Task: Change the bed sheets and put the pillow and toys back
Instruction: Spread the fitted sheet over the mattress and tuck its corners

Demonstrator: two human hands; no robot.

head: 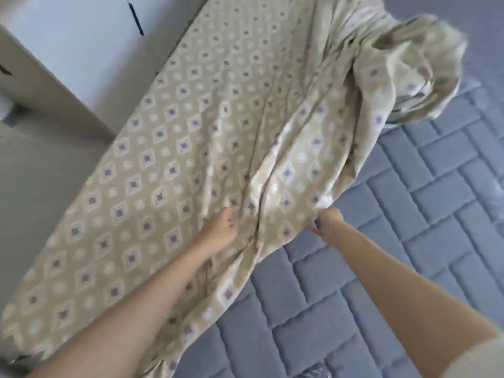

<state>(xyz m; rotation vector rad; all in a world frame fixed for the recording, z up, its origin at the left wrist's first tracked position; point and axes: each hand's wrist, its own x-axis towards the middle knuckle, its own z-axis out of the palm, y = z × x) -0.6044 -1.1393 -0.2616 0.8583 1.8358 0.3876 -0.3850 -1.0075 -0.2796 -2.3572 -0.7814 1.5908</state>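
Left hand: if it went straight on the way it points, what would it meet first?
The bunched fold of the sheet, just past the left hand. The fingers seem to touch it, though depth is unclear.

Bedroom in a home. Grey-blue quilted mattress (381, 268) half covered by a beige diamond-print bed sheet (191, 159); white cabinet (68, 50) stands beside it on a pale floor (41, 173).
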